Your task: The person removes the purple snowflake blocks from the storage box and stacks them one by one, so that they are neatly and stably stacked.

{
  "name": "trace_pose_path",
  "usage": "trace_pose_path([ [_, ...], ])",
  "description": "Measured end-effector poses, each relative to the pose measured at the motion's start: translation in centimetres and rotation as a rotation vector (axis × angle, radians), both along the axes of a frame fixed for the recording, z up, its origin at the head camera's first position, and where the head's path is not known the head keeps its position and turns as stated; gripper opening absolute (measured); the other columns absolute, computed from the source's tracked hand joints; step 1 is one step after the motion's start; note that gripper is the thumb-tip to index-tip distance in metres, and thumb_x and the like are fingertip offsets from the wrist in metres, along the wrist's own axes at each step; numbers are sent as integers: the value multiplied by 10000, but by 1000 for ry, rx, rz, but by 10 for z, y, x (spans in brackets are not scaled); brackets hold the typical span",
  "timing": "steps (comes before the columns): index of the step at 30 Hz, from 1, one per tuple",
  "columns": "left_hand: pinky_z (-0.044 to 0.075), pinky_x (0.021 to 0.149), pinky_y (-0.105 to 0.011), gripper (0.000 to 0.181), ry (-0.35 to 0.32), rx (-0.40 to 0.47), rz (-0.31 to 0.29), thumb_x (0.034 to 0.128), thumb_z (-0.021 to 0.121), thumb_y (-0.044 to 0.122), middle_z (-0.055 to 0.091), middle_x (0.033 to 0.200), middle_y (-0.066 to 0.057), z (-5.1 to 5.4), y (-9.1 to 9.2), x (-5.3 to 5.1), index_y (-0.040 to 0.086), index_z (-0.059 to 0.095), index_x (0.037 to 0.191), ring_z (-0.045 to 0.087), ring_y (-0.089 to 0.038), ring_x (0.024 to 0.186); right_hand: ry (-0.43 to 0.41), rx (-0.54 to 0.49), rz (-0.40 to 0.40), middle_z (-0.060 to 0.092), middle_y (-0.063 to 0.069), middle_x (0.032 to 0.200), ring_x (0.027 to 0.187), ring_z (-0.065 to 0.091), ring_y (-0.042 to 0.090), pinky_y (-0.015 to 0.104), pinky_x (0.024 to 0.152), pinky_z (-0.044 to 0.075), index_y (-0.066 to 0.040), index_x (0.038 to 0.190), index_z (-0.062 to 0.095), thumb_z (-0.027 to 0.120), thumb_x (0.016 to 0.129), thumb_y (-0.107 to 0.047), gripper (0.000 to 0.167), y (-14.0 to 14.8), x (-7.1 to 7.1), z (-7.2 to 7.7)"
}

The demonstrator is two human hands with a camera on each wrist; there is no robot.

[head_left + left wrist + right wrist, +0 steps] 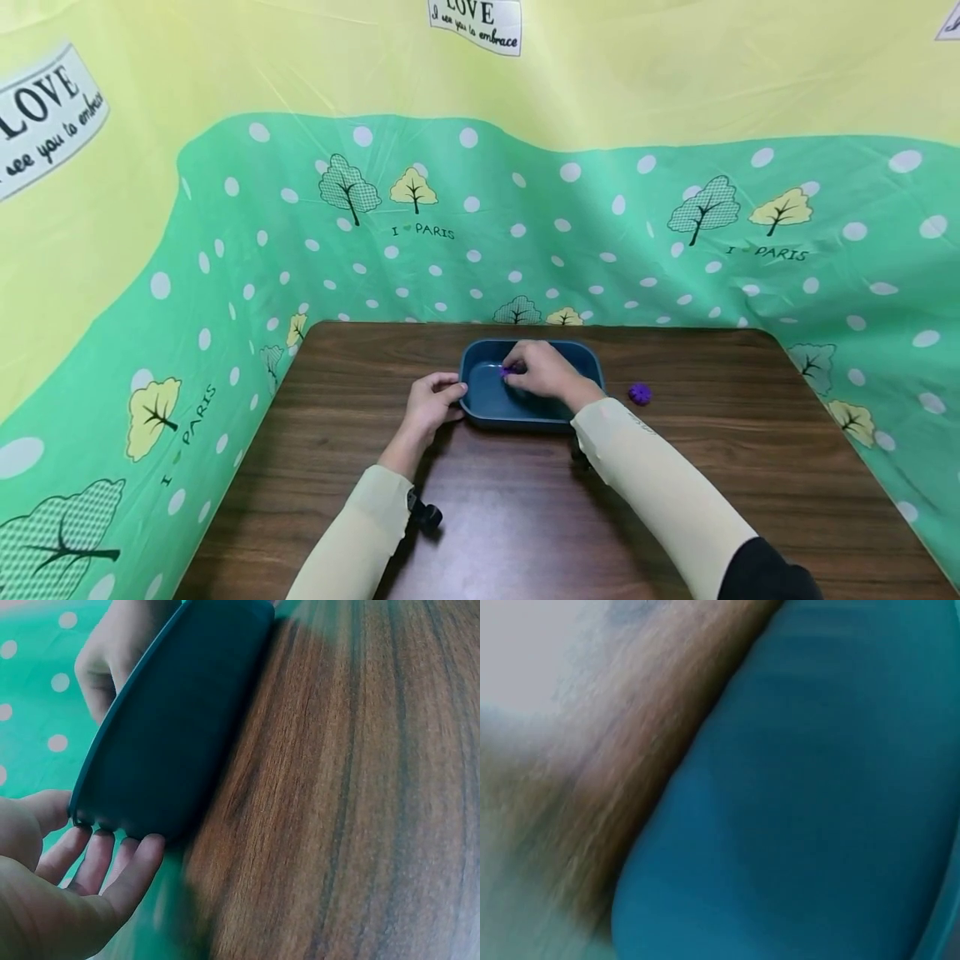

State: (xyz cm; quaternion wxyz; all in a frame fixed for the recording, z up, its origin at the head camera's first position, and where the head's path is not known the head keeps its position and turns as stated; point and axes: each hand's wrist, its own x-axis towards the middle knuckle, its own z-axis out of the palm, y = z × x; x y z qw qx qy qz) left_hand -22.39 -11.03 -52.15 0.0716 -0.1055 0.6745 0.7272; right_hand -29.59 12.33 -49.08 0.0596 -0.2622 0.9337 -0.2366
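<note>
A dark blue rectangular plastic container (487, 408) stands on the table toward its far side. My left hand (431, 404) grips its left end; in the left wrist view, the thumb is at the rim and the fingertips (152, 844) press the outer wall. Inside the container, my right hand (547, 372) pinches a small purple piece (507, 370) between thumb and fingers, which partly cover it. A second purple piece (640, 393), round with a notched, flower-like edge, lies on the table right of the container. The right wrist view shows mostly the container's blue inside (802, 787), without the fingertips.
The brown wood-grain table (510, 517) extends toward me and to both sides. Behind it and along the sides hangs a green and yellow printed cloth (555, 225). A small black camera (427, 515) is strapped to the left wrist.
</note>
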Motion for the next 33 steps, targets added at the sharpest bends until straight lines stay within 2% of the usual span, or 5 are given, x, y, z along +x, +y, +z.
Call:
trace_pose_path([
  [7,657,746,-425,328,5,2,1,948,717,63,666,957,-53,-1,0,-1,-78,658,1238,697,-208,828,9,-49,-19,700,13,1122,1004,662,180,387,898,610,-138,1111,782,791,919,-228,212,14,4,4],
  [15,657,734,-418,317,6,-6,2,949,715,64,666,972,-70,-1,1,0,-66,665,1234,689,-176,789,88,-110,7,698,23,1101,976,666,178,375,856,607,-112,1118,786,793,907,-208,232,37,10,8],
  [25,658,726,-414,350,12,-19,-1,950,717,70,666,964,-73,-2,1,1,-88,647,1255,692,-192,784,109,-156,-43,713,44,1096,943,657,190,383,818,605,-95,1123,785,809,890,-189,252,65,18,17],
  [33,656,751,-439,356,13,-6,-2,951,715,66,660,955,-58,1,1,1,-95,641,1260,685,-190,804,138,-170,-53,717,51,1076,936,652,202,390,798,600,-92,1112,789,805,882,-174,244,86,21,20],
])
